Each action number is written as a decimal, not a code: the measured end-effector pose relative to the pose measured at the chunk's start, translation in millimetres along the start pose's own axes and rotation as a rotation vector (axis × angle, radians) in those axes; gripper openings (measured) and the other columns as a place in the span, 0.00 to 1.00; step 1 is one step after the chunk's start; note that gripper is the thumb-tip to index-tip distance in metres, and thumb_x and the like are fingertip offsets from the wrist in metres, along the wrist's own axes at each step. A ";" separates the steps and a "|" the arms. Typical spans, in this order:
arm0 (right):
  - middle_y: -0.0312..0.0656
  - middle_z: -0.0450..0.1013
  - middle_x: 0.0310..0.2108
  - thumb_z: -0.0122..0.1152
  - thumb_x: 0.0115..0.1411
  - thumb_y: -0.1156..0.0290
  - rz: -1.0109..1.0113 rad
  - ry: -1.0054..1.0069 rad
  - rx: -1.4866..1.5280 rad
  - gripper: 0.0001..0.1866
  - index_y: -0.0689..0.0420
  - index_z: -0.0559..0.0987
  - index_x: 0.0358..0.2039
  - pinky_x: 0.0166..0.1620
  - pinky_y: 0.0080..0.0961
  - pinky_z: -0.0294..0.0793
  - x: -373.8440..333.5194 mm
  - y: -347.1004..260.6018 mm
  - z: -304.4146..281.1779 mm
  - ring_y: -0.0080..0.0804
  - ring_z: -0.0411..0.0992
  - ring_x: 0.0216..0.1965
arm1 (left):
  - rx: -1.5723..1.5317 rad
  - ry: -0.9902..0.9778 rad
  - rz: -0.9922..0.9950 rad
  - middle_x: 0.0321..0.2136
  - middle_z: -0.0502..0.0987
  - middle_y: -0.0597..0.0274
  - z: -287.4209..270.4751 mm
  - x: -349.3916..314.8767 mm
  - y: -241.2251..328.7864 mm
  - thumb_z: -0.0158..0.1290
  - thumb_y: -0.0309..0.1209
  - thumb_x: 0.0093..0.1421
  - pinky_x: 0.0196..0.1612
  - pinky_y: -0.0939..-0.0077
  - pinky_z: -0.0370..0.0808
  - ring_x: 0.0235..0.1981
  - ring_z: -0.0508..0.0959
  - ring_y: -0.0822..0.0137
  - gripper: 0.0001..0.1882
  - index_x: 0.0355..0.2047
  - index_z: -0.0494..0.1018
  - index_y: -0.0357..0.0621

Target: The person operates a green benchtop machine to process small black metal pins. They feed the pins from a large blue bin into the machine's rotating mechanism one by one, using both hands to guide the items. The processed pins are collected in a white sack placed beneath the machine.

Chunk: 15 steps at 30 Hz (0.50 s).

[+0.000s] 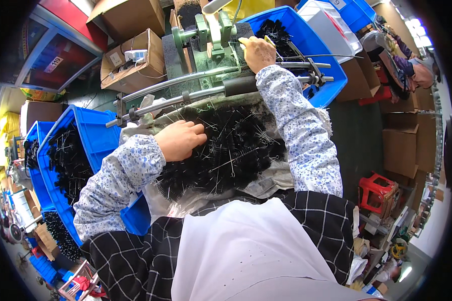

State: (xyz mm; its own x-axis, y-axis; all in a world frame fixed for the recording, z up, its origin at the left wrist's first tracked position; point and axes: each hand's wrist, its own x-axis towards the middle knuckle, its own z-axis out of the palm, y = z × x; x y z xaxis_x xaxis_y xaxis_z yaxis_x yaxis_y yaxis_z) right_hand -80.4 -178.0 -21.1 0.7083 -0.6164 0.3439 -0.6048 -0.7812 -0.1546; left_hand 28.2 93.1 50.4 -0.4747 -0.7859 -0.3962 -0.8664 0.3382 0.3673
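Observation:
A heap of small black wire brushes (231,150) with looped metal stems lies on a pale plastic sheet (273,180) in front of me. My left hand (181,140) rests over the heap's left side, fingers curled together; whatever lies beneath the fingertips is hidden. Farther off, my right hand (258,52) reaches to a green metal machine (216,47), yellow covers on its fingertips. Thumb and finger pinch a small wire brush (235,48) beside the machine's head, mostly blurred. Metal rods (171,103) cross between the machine and the heap.
Blue bins hold more black brushes at left (93,133) and at back right (331,75). An open cardboard box (135,60) stands behind the left rod end. A red stool (376,193) is at right; another person (404,62) sits at far right.

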 end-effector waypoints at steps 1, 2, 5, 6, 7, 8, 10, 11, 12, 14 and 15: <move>0.39 0.75 0.29 0.52 0.53 0.70 0.009 0.004 -0.016 0.12 0.46 0.79 0.38 0.39 0.33 0.72 -0.4 0.1 -0.9 0.37 0.74 0.35 | 0.006 -0.005 0.009 0.35 0.70 0.58 -1.9 0.3 1.2 0.57 0.27 0.42 0.45 0.66 0.67 0.41 0.71 0.59 0.18 0.37 0.69 0.42; 0.39 0.75 0.29 0.52 0.53 0.70 0.008 -0.001 -0.020 0.12 0.46 0.79 0.38 0.39 0.34 0.72 -0.2 0.2 -0.7 0.37 0.74 0.35 | 0.012 -0.009 0.019 0.34 0.71 0.58 -3.7 0.2 2.1 0.57 0.27 0.43 0.45 0.66 0.67 0.41 0.71 0.59 0.18 0.36 0.68 0.42; 0.40 0.75 0.29 0.53 0.53 0.70 0.004 -0.008 -0.001 0.12 0.46 0.79 0.38 0.40 0.34 0.71 1.2 1.0 1.6 0.37 0.74 0.34 | -0.010 0.016 0.004 0.31 0.71 0.58 -8.4 -4.0 4.0 0.56 0.26 0.43 0.43 0.65 0.68 0.38 0.72 0.58 0.17 0.36 0.67 0.41; 0.40 0.75 0.29 0.53 0.53 0.70 0.000 -0.005 0.024 0.12 0.45 0.79 0.38 0.40 0.34 0.71 0.4 2.8 3.5 0.37 0.74 0.34 | -0.045 0.029 -0.022 0.32 0.71 0.58 -12.4 -5.9 6.0 0.56 0.26 0.43 0.43 0.65 0.68 0.38 0.73 0.57 0.18 0.37 0.67 0.41; 0.40 0.75 0.29 0.53 0.53 0.70 -0.004 -0.001 0.048 0.12 0.45 0.79 0.37 0.41 0.33 0.70 0.0 4.8 5.3 0.37 0.74 0.34 | -0.080 0.043 -0.047 0.32 0.72 0.57 -18.0 -8.2 8.3 0.56 0.26 0.44 0.43 0.65 0.69 0.38 0.73 0.56 0.18 0.38 0.67 0.41; 0.39 0.75 0.29 0.53 0.53 0.70 -0.020 0.009 0.047 0.12 0.45 0.79 0.37 0.42 0.33 0.70 0.3 6.9 6.7 0.37 0.73 0.34 | -0.114 0.057 -0.072 0.33 0.72 0.57 -23.7 -10.5 10.1 0.56 0.26 0.44 0.42 0.64 0.69 0.38 0.73 0.55 0.19 0.39 0.66 0.40; 0.38 0.75 0.29 0.53 0.53 0.69 -0.053 0.030 0.047 0.11 0.44 0.80 0.37 0.43 0.34 0.69 2.4 10.4 9.6 0.37 0.72 0.34 | -0.223 0.149 -0.093 0.35 0.72 0.55 -35.7 -16.5 12.0 0.55 0.26 0.48 0.43 0.64 0.70 0.40 0.73 0.54 0.18 0.40 0.66 0.40; 0.37 0.74 0.30 0.53 0.54 0.68 -0.062 0.021 0.038 0.11 0.44 0.80 0.37 0.44 0.33 0.68 4.6 11.3 11.5 0.36 0.71 0.35 | -0.276 0.195 -0.105 0.37 0.73 0.54 -39.8 -18.9 12.5 0.54 0.26 0.49 0.43 0.64 0.70 0.40 0.73 0.53 0.17 0.41 0.66 0.40; 0.35 0.74 0.31 0.54 0.54 0.67 -0.071 0.013 0.029 0.11 0.43 0.79 0.38 0.44 0.33 0.67 7.3 12.4 13.6 0.36 0.70 0.36 | -0.283 0.271 -0.070 0.36 0.72 0.54 -41.7 -19.8 11.9 0.53 0.27 0.51 0.43 0.64 0.70 0.40 0.73 0.53 0.16 0.41 0.67 0.40; 0.34 0.73 0.35 0.53 0.54 0.67 -0.089 -0.016 0.015 0.12 0.42 0.79 0.39 0.46 0.33 0.65 10.4 16.1 15.7 0.34 0.67 0.39 | -0.295 0.419 0.004 0.34 0.72 0.54 -47.2 -19.7 9.7 0.51 0.28 0.53 0.42 0.65 0.71 0.39 0.73 0.53 0.14 0.41 0.67 0.42; 0.33 0.73 0.37 0.53 0.55 0.67 -0.099 -0.035 0.010 0.13 0.41 0.79 0.40 0.47 0.33 0.63 11.1 19.0 16.3 0.34 0.66 0.41 | -0.305 0.389 0.005 0.37 0.72 0.53 -55.7 -20.3 9.5 0.50 0.26 0.55 0.43 0.66 0.71 0.39 0.73 0.53 0.12 0.41 0.67 0.42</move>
State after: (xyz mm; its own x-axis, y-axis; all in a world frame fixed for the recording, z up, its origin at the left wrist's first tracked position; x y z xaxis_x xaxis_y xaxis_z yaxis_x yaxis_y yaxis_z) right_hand -78.1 -201.3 -35.4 0.7767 -0.5394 0.3253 -0.5281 -0.8391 -0.1304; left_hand 38.2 83.4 108.8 -0.3358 -0.9392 -0.0714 -0.7520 0.2216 0.6208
